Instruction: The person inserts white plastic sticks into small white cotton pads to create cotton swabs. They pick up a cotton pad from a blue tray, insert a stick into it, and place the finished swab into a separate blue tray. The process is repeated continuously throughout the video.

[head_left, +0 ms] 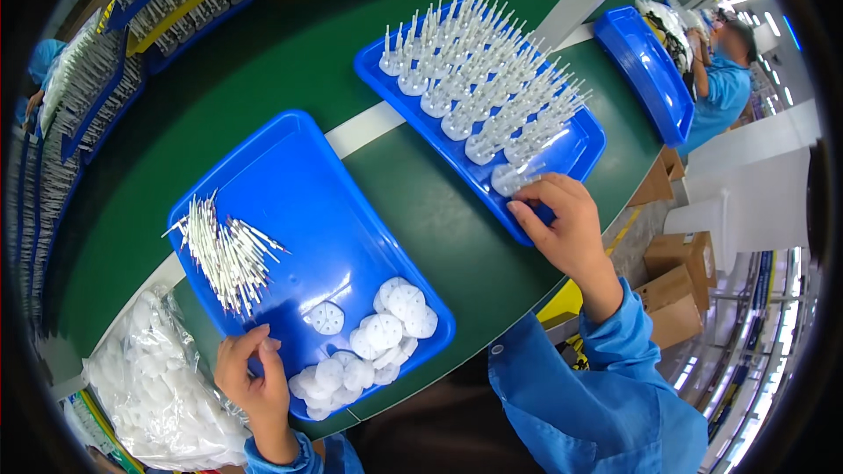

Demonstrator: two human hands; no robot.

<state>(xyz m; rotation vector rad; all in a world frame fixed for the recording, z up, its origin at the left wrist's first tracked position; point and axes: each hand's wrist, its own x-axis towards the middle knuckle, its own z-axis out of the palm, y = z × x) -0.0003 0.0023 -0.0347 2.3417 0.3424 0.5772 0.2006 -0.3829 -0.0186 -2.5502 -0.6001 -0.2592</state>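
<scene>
My left hand [256, 377] is over the near left corner of a blue tray [299, 158], thumb and forefinger slightly apart with nothing visible between them. In that tray lie a heap of thin white pins [224, 259], some dark-tipped, and a pile of round white plastic discs with small holes [384, 331]. One loose disc [327, 318] sits apart from the pile. My right hand [562, 224] pinches a clear-white disc with pins [507, 180] at the near edge of a second blue tray [590, 142]. Rows of similar discs with upright pins [479, 79] fill much of this tray.
A clear bag of white discs [158, 377] is beside the left tray. Stacked trays of pinned discs [97, 79] stand at left. Another blue tray [645, 79] lies at far right, near a person in blue [729, 79]. Cardboard boxes [676, 285] sit below the green table's [290, 44] right edge.
</scene>
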